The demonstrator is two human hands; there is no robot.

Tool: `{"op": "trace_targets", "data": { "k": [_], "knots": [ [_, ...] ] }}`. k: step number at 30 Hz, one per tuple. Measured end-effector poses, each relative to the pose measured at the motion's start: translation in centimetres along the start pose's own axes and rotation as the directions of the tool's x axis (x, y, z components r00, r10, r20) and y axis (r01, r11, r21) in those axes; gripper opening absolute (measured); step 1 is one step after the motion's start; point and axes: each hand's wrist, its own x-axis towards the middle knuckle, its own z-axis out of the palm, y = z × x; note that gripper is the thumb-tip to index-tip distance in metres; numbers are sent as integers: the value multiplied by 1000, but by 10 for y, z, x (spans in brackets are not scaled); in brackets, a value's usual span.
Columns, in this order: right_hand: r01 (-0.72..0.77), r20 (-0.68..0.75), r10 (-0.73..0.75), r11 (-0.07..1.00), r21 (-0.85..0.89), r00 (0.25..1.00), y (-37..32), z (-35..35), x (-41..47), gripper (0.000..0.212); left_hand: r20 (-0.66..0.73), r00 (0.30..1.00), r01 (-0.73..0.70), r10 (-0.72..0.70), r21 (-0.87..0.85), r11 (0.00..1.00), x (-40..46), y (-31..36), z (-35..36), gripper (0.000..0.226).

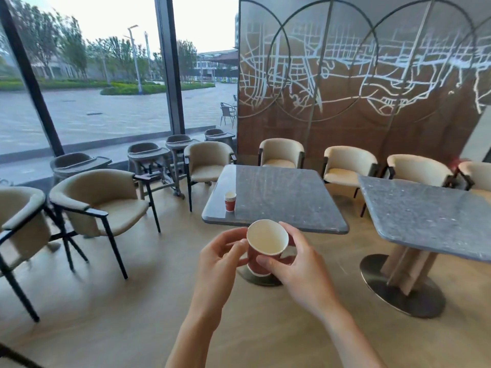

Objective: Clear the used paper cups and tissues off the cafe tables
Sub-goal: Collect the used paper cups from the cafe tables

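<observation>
- Head view: both hands are up in front of the chest holding one red paper cup point(266, 245), white inside, tipped so its open mouth faces the camera. It looks empty from here.
- The left hand point(221, 257) has its fingers curled against the cup's left side, so that grip is pinching the cup wall just below the rim.
- The right hand point(295, 257) wraps the other side, thumb across the front of the cup and fingers curling up behind the rim. That grip is closed around the cup too.
- The cup is in the air, off any desk, hanging over the floor just in front of the near desk point(276, 197).
- On that grey stone-look desk there's a small stack of red cups point(230, 201) standing upright near its front left corner.
- A second grey desk point(430, 219) sits to the right, apart from the first one.
- Beige armchairs point(106, 200) ring the desks, a few high chairs point(150, 155) stand by the window, and a wall panel point(358, 75) with a white street-map pattern runs behind.
</observation>
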Motion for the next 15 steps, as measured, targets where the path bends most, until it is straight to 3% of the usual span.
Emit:
{"op": "trace_targets", "data": {
  "k": [7,15],
  "knots": [
    [-27,-37,26,999,-22,999,41,-5,172,83,52,999,-9,6,48,999,183,-23,42,20],
    [-54,12,54,998,20,998,80,37,308,77,-29,999,15,-14,59,998,327,-53,44,19]
  ]
}}
